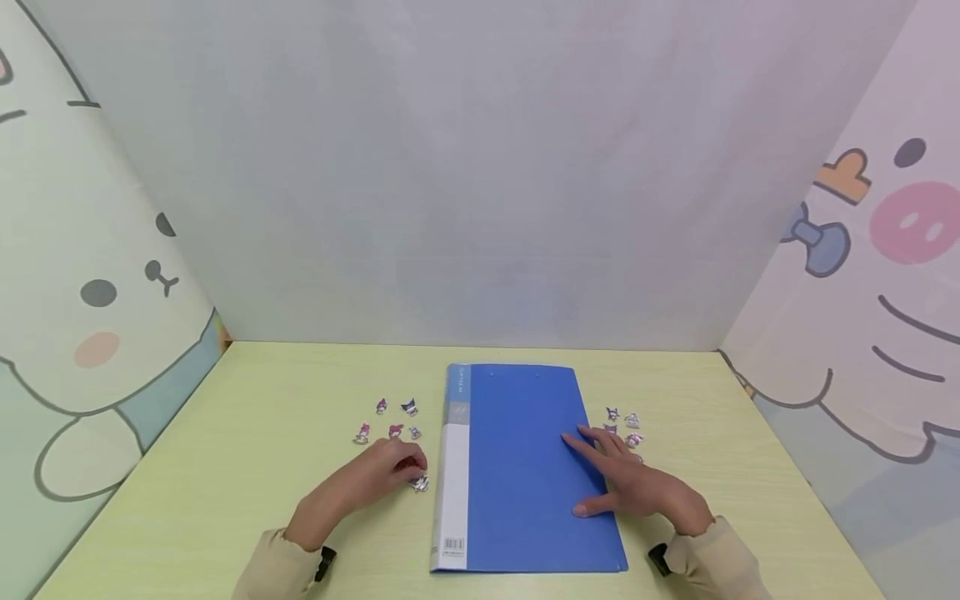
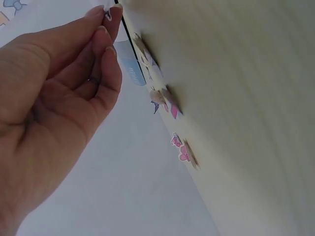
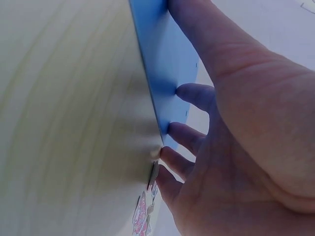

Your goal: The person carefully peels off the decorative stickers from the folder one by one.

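Note:
A blue folder (image 1: 525,517) with a white and light-blue spine lies closed on the table. To its left, my left hand (image 1: 378,473) is low over the tabletop, and its thumb and fingertips pinch a small cartoon-character sticker (image 2: 108,14), mostly covered by the fingers. Small stickers (image 1: 363,433) of the same kind lie beyond that hand. My right hand (image 1: 637,485) rests with fingers spread across the folder's right edge. In the right wrist view, its outer fingertips (image 3: 167,179) reach past the edge beside another group of stickers (image 3: 141,214).
The light wood-grain table (image 1: 300,383) ends at a plain pale backdrop (image 1: 480,183). Panels with large cartoon animals stand at the left (image 1: 97,333) and right (image 1: 885,333). A second sticker group (image 1: 633,439) lies right of the folder, partly behind the right hand.

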Demonstrator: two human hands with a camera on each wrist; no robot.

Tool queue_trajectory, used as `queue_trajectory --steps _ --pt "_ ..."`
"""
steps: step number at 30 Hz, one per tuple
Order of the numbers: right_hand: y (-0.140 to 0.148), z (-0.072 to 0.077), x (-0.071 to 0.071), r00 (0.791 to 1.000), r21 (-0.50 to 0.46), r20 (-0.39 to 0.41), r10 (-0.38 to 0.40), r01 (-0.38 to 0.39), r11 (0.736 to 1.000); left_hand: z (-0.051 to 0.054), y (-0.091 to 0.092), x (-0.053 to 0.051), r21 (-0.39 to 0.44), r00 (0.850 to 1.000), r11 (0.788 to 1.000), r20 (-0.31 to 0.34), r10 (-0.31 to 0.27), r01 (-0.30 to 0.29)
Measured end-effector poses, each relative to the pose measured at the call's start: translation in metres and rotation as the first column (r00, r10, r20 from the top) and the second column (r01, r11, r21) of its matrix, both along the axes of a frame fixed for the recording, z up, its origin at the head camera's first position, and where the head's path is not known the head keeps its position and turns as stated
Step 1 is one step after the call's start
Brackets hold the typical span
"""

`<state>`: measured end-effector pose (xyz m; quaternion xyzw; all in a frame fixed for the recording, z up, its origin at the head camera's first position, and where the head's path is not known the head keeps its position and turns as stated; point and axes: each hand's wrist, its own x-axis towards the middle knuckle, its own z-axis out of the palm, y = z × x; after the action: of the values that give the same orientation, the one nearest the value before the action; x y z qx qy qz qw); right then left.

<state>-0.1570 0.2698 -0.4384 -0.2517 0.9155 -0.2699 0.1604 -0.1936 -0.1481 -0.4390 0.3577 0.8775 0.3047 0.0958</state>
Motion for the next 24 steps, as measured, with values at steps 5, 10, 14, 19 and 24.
queue_trajectory --steps 5,10,14,19,24 --pt "0.0 0.0 -0.001 1.0 0.003 0.0 0.0 0.0 1.0 0.0 -0.005 0.005 -0.002 0.999 1.0 0.031 -0.009 0.009" --pt "0.0 0.0 -0.001 1.0 0.0 -0.001 -0.004 0.004 1.0 0.004 -0.009 0.009 -0.01 0.998 0.999 0.034 -0.043 0.044" --pt "0.0 0.0 -0.001 1.0 -0.005 0.003 -0.004 0.004 1.0 0.006 -0.011 0.012 -0.04 0.999 0.998 0.033 -0.042 0.043" --pt "0.0 0.0 -0.001 1.0 -0.002 0.009 -0.004 0.004 1.0 0.007 -0.012 0.013 -0.087 1.0 0.996 -0.004 -0.018 0.018" --pt "0.001 -0.002 -0.002 1.0 -0.001 0.01 -0.009 0.009 1.0 0.007 -0.012 0.014 -0.116 0.998 0.993 -0.06 0.007 -0.014"
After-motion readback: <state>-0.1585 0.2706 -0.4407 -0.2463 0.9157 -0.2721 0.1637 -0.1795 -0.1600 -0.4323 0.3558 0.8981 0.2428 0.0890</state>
